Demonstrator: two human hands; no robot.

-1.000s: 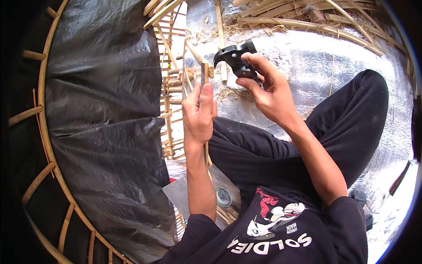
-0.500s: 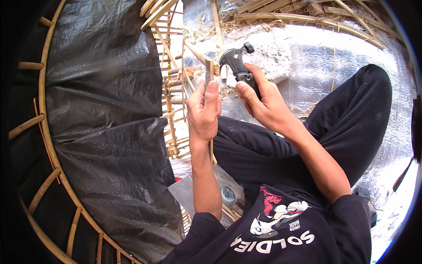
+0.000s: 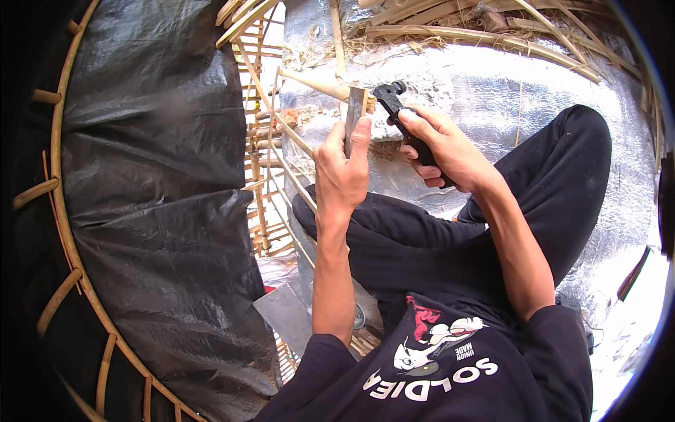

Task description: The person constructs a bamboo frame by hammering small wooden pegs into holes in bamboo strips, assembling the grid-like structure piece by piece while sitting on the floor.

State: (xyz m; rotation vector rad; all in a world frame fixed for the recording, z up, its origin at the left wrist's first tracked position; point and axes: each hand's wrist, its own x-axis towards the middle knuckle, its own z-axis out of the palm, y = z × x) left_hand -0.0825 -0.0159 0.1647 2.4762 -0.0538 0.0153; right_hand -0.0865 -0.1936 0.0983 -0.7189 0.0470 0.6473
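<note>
Held upright in my left hand is a flat, narrow strip, grey on its broad face and light brown along one edge. My thumb presses along that edge, and the strip's lower part is hidden in the fist. My right hand is wrapped round the black handle of a compact hammer multi-tool. The tool tilts up and left, its small round striking face at the top. Its head is just right of the strip's upper end; I cannot tell whether they touch.
Black plastic sheeting on a bamboo frame hangs at the left. Bamboo slats and shavings lie at the far side on silvery foil sheeting. A pale rod runs behind the strip. A grey flat board lies beside my left forearm.
The strip has turned so its broad face shows, and my left hand has moved right. My right hand has shifted its grip, the fingers now curled under the handle, and the hammer multi-tool has rotated.
</note>
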